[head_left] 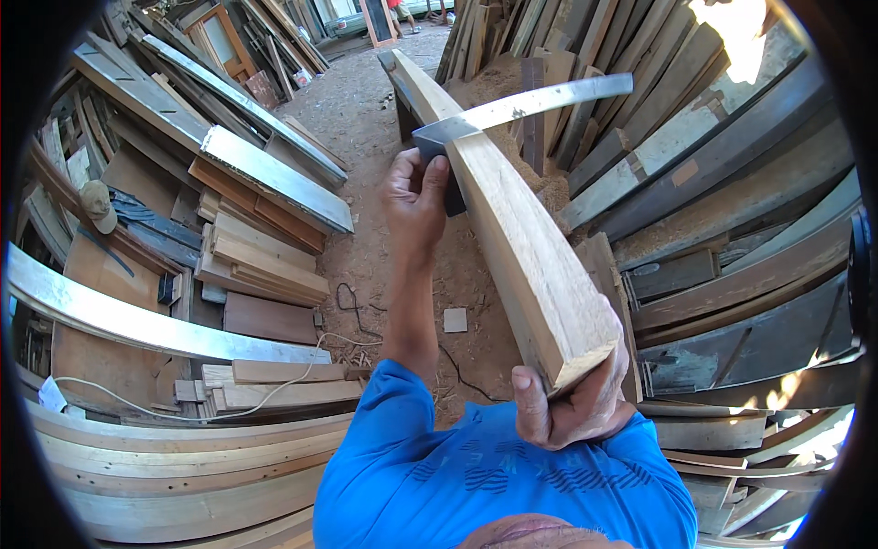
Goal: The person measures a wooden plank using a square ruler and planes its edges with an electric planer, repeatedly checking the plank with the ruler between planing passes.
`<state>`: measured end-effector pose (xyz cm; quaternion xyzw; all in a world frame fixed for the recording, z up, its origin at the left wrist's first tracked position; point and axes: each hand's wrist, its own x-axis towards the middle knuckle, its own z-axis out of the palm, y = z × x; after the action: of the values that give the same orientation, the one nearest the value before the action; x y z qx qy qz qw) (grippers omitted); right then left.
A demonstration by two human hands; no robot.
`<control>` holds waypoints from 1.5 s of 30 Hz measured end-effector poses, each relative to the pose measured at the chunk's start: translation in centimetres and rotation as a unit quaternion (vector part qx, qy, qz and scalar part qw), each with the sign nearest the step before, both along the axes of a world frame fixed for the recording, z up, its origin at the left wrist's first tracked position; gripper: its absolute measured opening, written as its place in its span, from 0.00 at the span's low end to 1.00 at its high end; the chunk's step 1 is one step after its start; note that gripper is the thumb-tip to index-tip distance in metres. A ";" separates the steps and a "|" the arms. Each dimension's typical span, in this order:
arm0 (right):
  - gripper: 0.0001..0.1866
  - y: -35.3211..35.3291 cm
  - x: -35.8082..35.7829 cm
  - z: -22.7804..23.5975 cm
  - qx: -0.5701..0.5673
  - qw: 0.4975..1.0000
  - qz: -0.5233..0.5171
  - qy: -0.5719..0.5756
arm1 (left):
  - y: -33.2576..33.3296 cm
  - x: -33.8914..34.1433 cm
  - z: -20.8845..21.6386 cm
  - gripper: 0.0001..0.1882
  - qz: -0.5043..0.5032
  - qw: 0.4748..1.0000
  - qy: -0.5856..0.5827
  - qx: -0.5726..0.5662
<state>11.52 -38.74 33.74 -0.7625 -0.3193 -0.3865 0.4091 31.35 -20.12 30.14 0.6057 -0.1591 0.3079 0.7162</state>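
Observation:
A long, squared wooden beam stretches away from my chest, its near end raised toward me. My right hand grips that near end from below, with the thumb on the left side and the fingers round the right. Partway along the beam, my left hand pinches a try square between thumb and fingers. Its dark stock lies along the beam's left face, and its silver metal blade crosses the top face and juts out to the right. The far end of the beam reaches a dark support, mostly hidden beneath it.
Planks lean in rows on the right. Stacked boards and a long pale board lie on the left, with a cap among them. A cable and a white tile lie on the shaving-strewn floor.

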 end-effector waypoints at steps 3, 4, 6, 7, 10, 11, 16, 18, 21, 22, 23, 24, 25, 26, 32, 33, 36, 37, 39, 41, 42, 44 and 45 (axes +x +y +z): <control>0.41 0.1 0.1 -1.0 0.016 1.000 0.003 -0.006 | -1.0 -0.2 0.2 0.09 -0.045 0.998 0.032 -0.033; 0.41 0.0 0.0 -0.9 0.025 1.000 0.016 0.011 | -1.1 -0.4 0.3 0.09 -0.039 0.998 0.044 -0.024; 0.41 0.1 0.0 -0.9 0.034 0.999 0.029 0.028 | -1.2 -0.5 0.4 0.09 -0.032 0.998 0.055 -0.015; 0.41 0.1 0.1 -1.0 0.042 0.999 0.029 0.019 | -1.0 -0.5 0.3 0.09 -0.028 0.998 0.063 -0.002; 0.41 0.6 0.0 -1.7 0.069 0.997 0.031 0.017 | -0.9 -0.6 0.1 0.10 -0.027 0.997 0.064 0.013; 0.40 0.6 -0.1 -2.0 0.078 0.996 0.031 0.021 | -0.8 -0.6 0.0 0.10 -0.030 0.998 0.059 0.015; 0.39 1.0 -0.5 -2.5 0.104 0.992 0.041 0.061 | -0.8 -1.3 0.1 0.10 -0.002 0.999 0.026 0.037; 0.39 1.1 -0.4 -2.2 0.107 0.992 0.042 0.055 | -0.8 -1.4 0.0 0.10 0.003 0.999 0.010 0.040; 0.40 0.8 -0.2 -1.7 0.095 0.995 0.028 0.025 | -0.9 -1.8 0.2 0.10 -0.010 0.999 0.041 0.015; 0.40 0.5 -0.1 -1.3 0.071 0.997 0.030 0.027 | -1.0 -2.5 0.5 0.10 -0.002 0.999 0.044 0.017; 0.41 0.4 -0.1 -1.0 0.047 0.998 0.032 0.029 | -1.0 -3.4 0.7 0.10 0.006 0.999 0.046 0.019; 0.41 0.3 0.0 -0.9 0.048 0.998 0.028 0.027 | -1.2 -4.5 1.3 0.10 0.002 0.999 0.044 0.020; 0.41 0.2 0.0 -1.0 0.053 0.998 0.025 0.012 | -1.5 -6.1 1.8 0.09 0.004 1.000 0.017 0.015; 0.41 0.1 0.1 -1.0 0.058 0.998 0.021 -0.003 | -1.8 -7.6 2.2 0.08 0.006 1.000 -0.010 0.009; 0.42 0.4 0.0 -0.4 0.055 0.998 0.026 -0.012 | -3.8 -12.2 2.6 0.04 -0.043 0.998 -0.035 -0.032; 0.42 0.5 0.0 -0.3 0.056 0.998 0.021 -0.022 | -3.8 -12.1 2.3 0.04 -0.040 0.998 -0.038 -0.001; 0.41 0.5 -0.4 -0.7 0.085 0.995 0.051 0.031 | -4.0 -12.5 3.1 0.05 -0.052 0.998 -0.024 -0.002; 0.41 0.6 -0.4 -0.7 0.086 0.994 0.051 0.031 | -3.9 -12.6 3.3 0.05 -0.063 0.998 -0.021 -0.006; 0.41 0.8 -0.4 -0.6 0.078 0.996 0.031 0.004 | -3.7 -12.6 3.2 0.05 -0.069 0.998 -0.012 -0.005; 0.41 1.2 -0.5 -0.6 0.077 0.997 0.015 -0.019 | -3.5 -12.8 3.1 0.05 -0.072 0.997 -0.003 -0.005; 0.40 1.2 -0.4 -0.8 0.078 0.997 0.008 -0.025 | -3.4 -12.8 3.0 0.05 -0.079 0.997 0.005 -0.009; 0.40 1.2 -0.1 -1.1 0.084 0.996 0.012 -0.034 | -3.5 -12.8 2.9 0.04 -0.085 0.996 0.013 -0.012; 0.40 1.3 0.0 -1.2 0.091 0.995 0.024 -0.037 | -3.5 -12.9 2.9 0.05 -0.079 0.997 0.012 -0.009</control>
<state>11.52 -37.48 32.51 -0.6994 -0.3160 -0.4316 0.4740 18.48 -23.62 33.03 0.5883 -0.1955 0.2442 0.7457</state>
